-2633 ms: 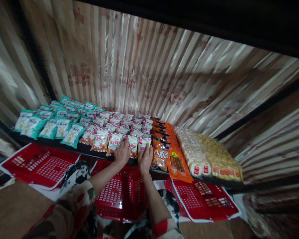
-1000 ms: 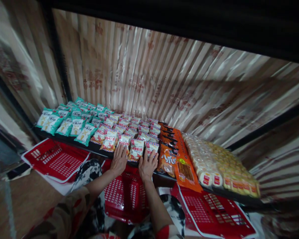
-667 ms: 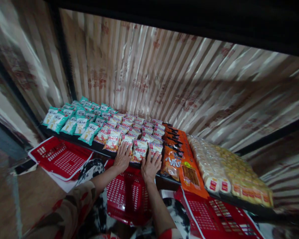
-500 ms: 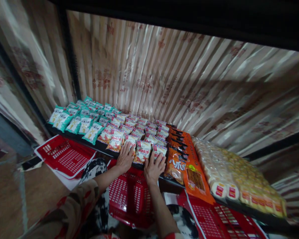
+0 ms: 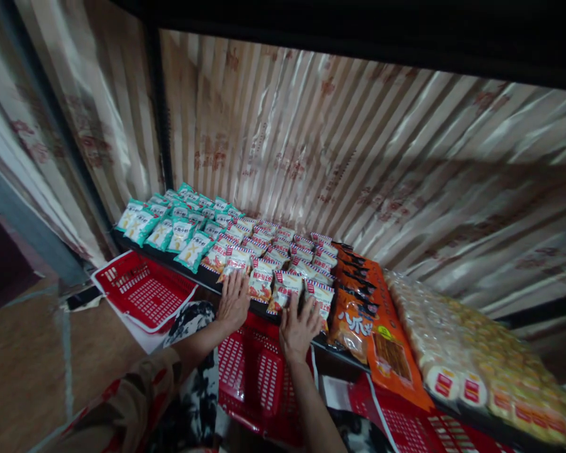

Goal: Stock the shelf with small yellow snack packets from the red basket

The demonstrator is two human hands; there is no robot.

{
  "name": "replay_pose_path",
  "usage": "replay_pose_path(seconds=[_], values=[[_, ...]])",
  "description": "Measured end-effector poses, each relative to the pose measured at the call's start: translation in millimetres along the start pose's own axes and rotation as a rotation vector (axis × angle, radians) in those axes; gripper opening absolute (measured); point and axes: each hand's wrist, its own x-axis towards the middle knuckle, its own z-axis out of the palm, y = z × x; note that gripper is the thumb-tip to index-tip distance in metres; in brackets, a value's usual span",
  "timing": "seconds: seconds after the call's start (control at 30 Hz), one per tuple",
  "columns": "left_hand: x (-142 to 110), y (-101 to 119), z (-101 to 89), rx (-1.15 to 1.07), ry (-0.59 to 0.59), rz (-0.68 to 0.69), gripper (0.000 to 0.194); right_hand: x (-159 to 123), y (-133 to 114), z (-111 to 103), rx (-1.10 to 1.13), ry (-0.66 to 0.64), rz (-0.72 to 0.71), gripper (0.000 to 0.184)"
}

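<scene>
Rows of small white snack bags [image 5: 261, 277] with striped top edges and red lettering lie on a dark shelf. My left hand [image 5: 234, 303] rests with fingers spread against a front-row bag [image 5: 236, 261] near the shelf edge. My right hand [image 5: 300, 327] is spread too, its fingertips touching the lower part of the two rightmost front bags, one of them a snack bag [image 5: 287, 286]. Neither hand grips a bag. Teal-and-white snack bags [image 5: 193, 248] stand in rows to the left, and orange snack packs [image 5: 353, 314] lie to the right.
Round wrapped packs [image 5: 446, 384] and yellow wrapped packs [image 5: 523, 409] fill the shelf's right end. Red plastic baskets [image 5: 146, 292] sit below the shelf edge, one of them a red basket [image 5: 249, 371] between my arms. A striped curtain [image 5: 283, 126] hangs behind; a dark post [image 5: 159, 113] stands left.
The view has shifted, so the shelf appears farther right. My left hand has moved left along the front row to another bag. My right hand stays at the right-hand front bags.
</scene>
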Motion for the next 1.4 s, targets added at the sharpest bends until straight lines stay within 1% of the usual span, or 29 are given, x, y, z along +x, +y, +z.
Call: replay_pose_path(seconds=[0.13,0.27,0.37,0.47,0.5,0.57,0.67,0.73,0.8,0.9,0.97,1.03,1.13,1.27,1.33,1.4], values=[[0,-14,0.8,0.032,-0.037,-0.012,0.05,3,-14,-2,0.036,-0.004,-0.043,0.045],[0,-18,3.7,0.035,-0.052,0.011,0.049,7,-22,-6,0.057,0.022,-0.091,0.043],[-2,-17,3.5,0.046,0.011,0.034,0.049,10,-24,-11,0.079,0.066,-0.136,0.041],[-4,-17,5.4,0.041,0.126,0.061,0.052,18,-23,-12,0.121,0.151,-0.206,0.039],[-3,-17,6.6,0.035,0.17,0.051,0.051,21,-23,-11,0.133,0.169,-0.224,0.039],[2,-18,8.5,0.016,0.25,0.032,0.051,30,-25,-7,0.154,0.184,-0.261,0.041],[14,-18,4.8,-0.018,0.291,0.043,0.054,44,-34,-2,0.221,0.236,-0.338,0.04],[22,-18,-2.3,-0.042,0.28,0.074,0.056,54,-43,2,0.256,0.267,-0.362,0.04],[28,-16,-11.2,-0.084,0.253,0.125,0.06,62,-51,4,0.261,0.291,-0.436,0.043],[36,-11,-24.9,-0.207,0.176,0.223,0.067,69,-66,2,0.278,0.304,-0.53,0.049],[40,-9,-33.9,-0.274,0.13,0.262,0.07,70,-76,-4,0.313,0.281,-0.509,0.053],[43,-9,-43.7,-0.309,0.101,0.276,0.073,68,-86,-13,0.373,0.229,-0.475,0.056],[45,-13,-58.3,-0.329,0.074,0.288,0.072,69,-97,-27,0.467,0.158,-0.489,0.058],[53,-19,-69.3,-0.293,0.015,0.292,0.063,82,-104,-39,0.515,0.109,-0.468,0.057],[60,-22,-72.2,-0.297,0.013,0.283,0.058,91,-108,-43,0.524,0.096,-0.449,0.056],[64,-25,-79.0,-0.329,0.029,0.272,0.055,100,-113,-49,0.527,0.081,-0.46,0.054]])
